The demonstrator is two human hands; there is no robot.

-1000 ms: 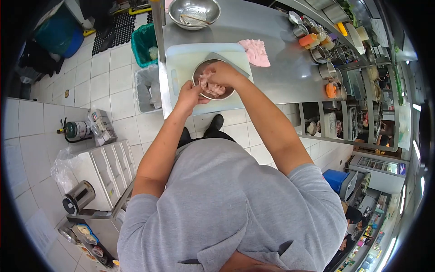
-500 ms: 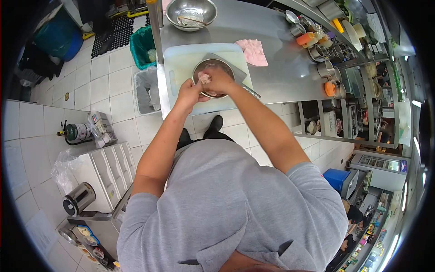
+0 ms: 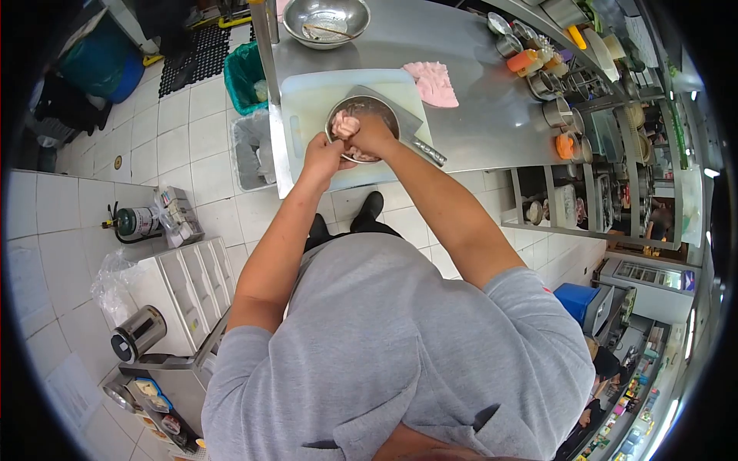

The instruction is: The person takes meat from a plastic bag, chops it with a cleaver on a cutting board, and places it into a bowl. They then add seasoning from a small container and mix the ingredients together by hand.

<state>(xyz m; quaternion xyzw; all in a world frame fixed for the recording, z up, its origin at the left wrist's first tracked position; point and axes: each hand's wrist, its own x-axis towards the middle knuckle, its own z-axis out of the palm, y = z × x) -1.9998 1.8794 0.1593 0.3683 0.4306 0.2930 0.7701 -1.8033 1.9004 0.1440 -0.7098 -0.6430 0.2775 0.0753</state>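
A metal bowl (image 3: 372, 102) holding pale pink raw meat (image 3: 345, 125) stands on a white cutting board (image 3: 304, 96). My left hand (image 3: 321, 156) grips the bowl's near left rim. Down inside the bowl, my right hand (image 3: 370, 136) is closed round some of the meat, and a clump bulges out beside the fingers. Its fingertips are partly hidden. A broad-bladed knife (image 3: 410, 119) lies on the board, partly behind the bowl, its patterned handle (image 3: 429, 151) pointing to the near right.
A larger metal bowl (image 3: 327, 37) with a thin stick-like utensil sits at the back. Right of the board lies a pink cloth (image 3: 432, 84). Bins with a green liner (image 3: 244, 77) and a clear liner (image 3: 252, 150) stand left of the steel table (image 3: 477, 127). Pots and bottles (image 3: 523, 61) line the right.
My right hand has shifted slightly within the bowl, and a larger clump of meat now shows beside its fingers. My left hand keeps its hold on the rim.
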